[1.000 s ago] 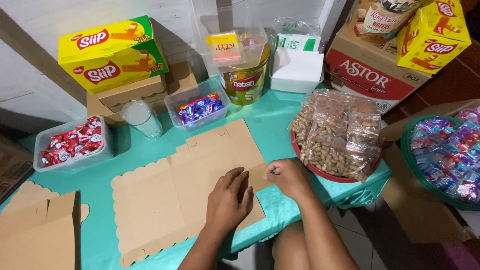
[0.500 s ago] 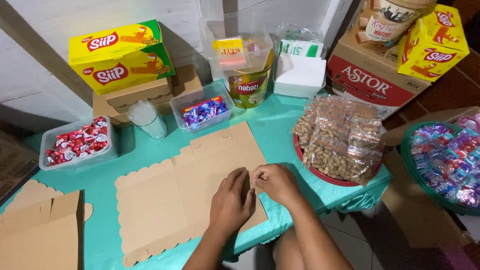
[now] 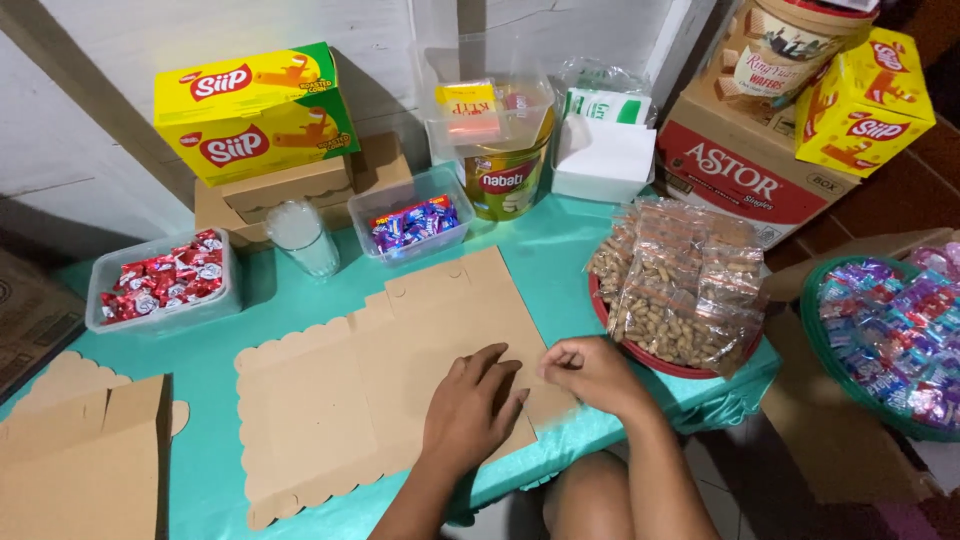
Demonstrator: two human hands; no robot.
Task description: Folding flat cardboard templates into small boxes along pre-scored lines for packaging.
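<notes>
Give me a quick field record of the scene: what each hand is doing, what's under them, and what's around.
left hand: flat, palm down, pressing on the cardboard sheet
right hand: fingers pinched at the sheet's right edge flap
cardboard sheet: brown, unfolded, scalloped edges, lying on the teal tablecloth
right of hands: red tray heaped with bagged peanuts
behind sheet: clear tub of purple candies, plastic cup
far left: clear tub of red candies
lower left: folded cardboard box

Showing tan, scallop-edged flat cardboard box blank (image 3: 380, 370) on teal tablecloth (image 3: 560, 240); red-wrapped candies (image 3: 160, 282) near left edge; yellow-green snack box (image 3: 255, 110) at back.
</notes>
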